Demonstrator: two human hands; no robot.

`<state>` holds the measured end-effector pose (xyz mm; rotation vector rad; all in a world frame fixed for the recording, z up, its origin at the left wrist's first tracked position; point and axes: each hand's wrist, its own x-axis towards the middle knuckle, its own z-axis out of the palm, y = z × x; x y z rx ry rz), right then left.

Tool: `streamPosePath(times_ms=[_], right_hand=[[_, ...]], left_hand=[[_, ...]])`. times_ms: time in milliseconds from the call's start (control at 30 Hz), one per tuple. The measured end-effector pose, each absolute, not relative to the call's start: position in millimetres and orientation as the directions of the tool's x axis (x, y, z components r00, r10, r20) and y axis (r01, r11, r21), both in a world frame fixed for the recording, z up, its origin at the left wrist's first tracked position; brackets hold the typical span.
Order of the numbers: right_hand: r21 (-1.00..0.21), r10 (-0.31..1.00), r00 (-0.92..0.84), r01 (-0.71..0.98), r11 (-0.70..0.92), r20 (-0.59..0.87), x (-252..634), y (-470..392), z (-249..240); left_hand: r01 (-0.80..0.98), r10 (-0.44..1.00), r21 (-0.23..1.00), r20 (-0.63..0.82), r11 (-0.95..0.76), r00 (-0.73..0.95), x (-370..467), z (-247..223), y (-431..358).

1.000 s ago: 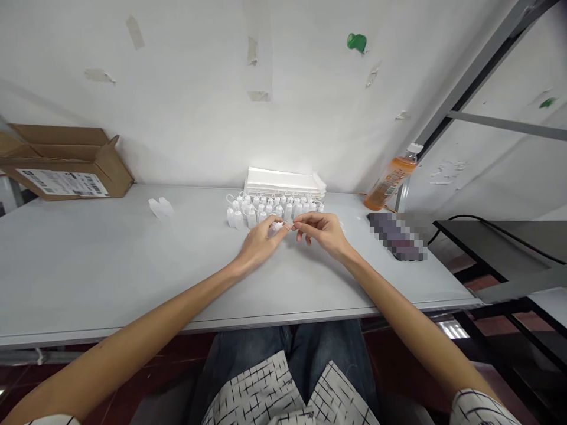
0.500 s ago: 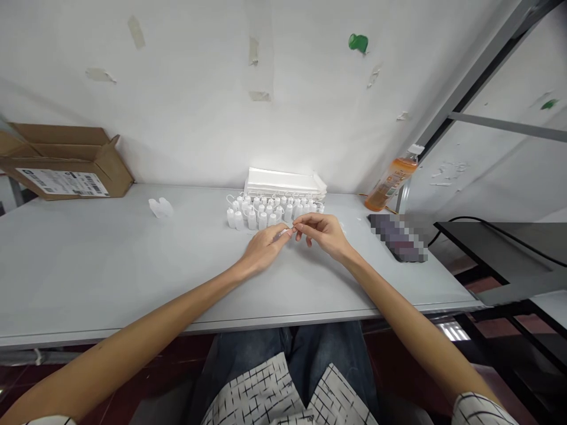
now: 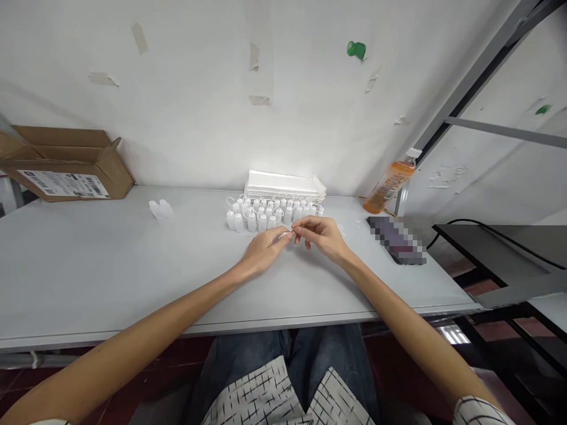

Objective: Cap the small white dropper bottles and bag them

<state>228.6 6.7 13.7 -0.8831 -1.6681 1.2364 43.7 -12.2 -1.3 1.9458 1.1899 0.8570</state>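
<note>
My left hand [image 3: 264,248] is closed around a small white bottle [image 3: 284,235], of which only a sliver shows between the fingers. Thumb and forefinger of my right hand [image 3: 322,237] pinch together at the bottle's tip, touching the left fingertips. What the right fingers grip there is too small to make out. Just behind both hands, several small white squeeze bottles [image 3: 252,222] with thin nozzles and looped cap straps stand upright in rows on the grey table [image 3: 177,265].
A stack of white trays [image 3: 286,183] lies against the wall behind the bottles. At the left are an open cardboard box [image 3: 66,165] and a crumpled translucent piece [image 3: 161,209]. An orange drink bottle [image 3: 392,184] and a blurred-out phone-like slab [image 3: 396,241] are at the right.
The whole view has shifted slightly as the head moved. Both hands keep nearly the same pose, fingertips together; the white sliver between them shows a little less.
</note>
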Motion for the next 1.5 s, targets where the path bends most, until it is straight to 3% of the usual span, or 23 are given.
streamPosePath(times_ms=[467, 1067, 1500], right_hand=[[-0.969, 0.889, -0.403, 0.026, 0.247, 0.215, 228.2, 8.6, 9.1], [-0.965, 0.907, -0.36, 0.055, 0.256, 0.22, 223.5, 6.2, 4.8], [-0.924, 0.871, -0.385, 0.105, 0.369, 0.304, 233.0, 5.7, 21.5]], left_hand=[[0.425, 0.923, 0.853, 0.153, -0.304, 0.353, 42.9, -3.8, -10.5], [0.359, 0.899, 0.859, 0.225, -0.366, 0.376, 44.4, -6.0, -5.8], [0.196, 0.815, 0.951, 0.089, -0.241, 0.572, 40.7, 4.2, -8.2]])
